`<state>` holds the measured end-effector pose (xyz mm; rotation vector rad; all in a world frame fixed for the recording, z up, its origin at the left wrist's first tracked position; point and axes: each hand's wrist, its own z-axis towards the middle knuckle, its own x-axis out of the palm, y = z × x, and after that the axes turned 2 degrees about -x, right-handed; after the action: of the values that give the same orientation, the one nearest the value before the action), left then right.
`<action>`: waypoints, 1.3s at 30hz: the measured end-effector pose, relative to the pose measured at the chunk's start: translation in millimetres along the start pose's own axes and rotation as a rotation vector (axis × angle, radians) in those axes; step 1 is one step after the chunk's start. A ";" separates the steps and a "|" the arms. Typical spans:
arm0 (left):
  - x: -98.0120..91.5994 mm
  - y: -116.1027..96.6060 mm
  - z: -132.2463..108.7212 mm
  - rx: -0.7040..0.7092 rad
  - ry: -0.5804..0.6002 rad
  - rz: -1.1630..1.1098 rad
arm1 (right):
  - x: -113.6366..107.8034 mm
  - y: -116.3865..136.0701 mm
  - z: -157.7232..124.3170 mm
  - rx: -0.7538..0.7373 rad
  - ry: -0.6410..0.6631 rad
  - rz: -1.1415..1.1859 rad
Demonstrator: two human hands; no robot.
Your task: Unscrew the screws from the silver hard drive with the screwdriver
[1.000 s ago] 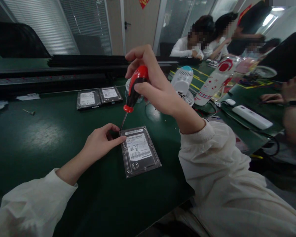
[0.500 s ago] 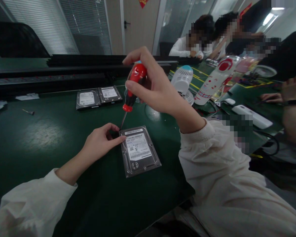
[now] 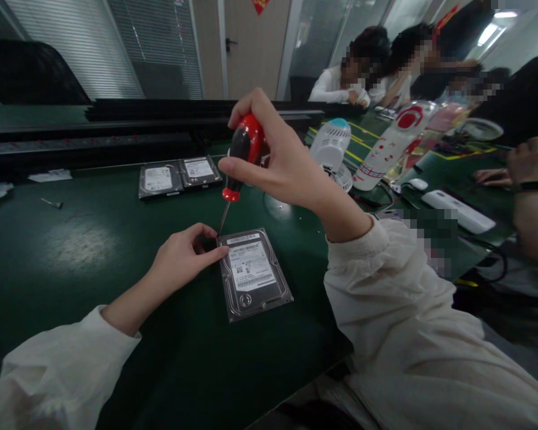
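A silver hard drive (image 3: 251, 276) with a white label lies flat on the green table in front of me. My left hand (image 3: 186, 254) grips its far left corner, thumb on the top face and index finger beside the screwdriver's tip. My right hand (image 3: 273, 155) is closed around the red and black handle of a screwdriver (image 3: 242, 149), above the drive. Its thin shaft slants down to that same corner. Whether the tip sits in a screw is too small to tell.
Two more hard drives (image 3: 179, 175) lie behind, near a black rail. A white fan (image 3: 330, 146), a patterned bottle (image 3: 379, 158) and a white power strip (image 3: 458, 211) stand to the right. Small screws (image 3: 280, 206) dot the table. A co-worker's arm (image 3: 535, 203) is at far right.
The screwdriver's handle has turned in my right hand, showing more black, and my fingers have shifted on it. My left hand and the hard drive stay put.
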<state>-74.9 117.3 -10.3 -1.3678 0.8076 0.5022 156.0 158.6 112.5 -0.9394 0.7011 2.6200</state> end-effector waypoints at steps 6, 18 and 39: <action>-0.6 0.6 0.0 0.009 0.002 -0.011 | -1.4 -0.6 -0.1 -0.012 0.009 0.038; 0.3 -0.3 -0.1 0.003 -0.003 -0.015 | -1.2 -2.7 -0.1 0.034 0.021 0.081; 0.1 1.1 0.0 0.021 0.004 -0.024 | 0.9 -3.3 1.6 -0.042 -0.077 0.066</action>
<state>-75.6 117.4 -11.2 -1.3581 0.7968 0.4714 155.8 162.4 111.9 -0.8355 0.6717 2.7222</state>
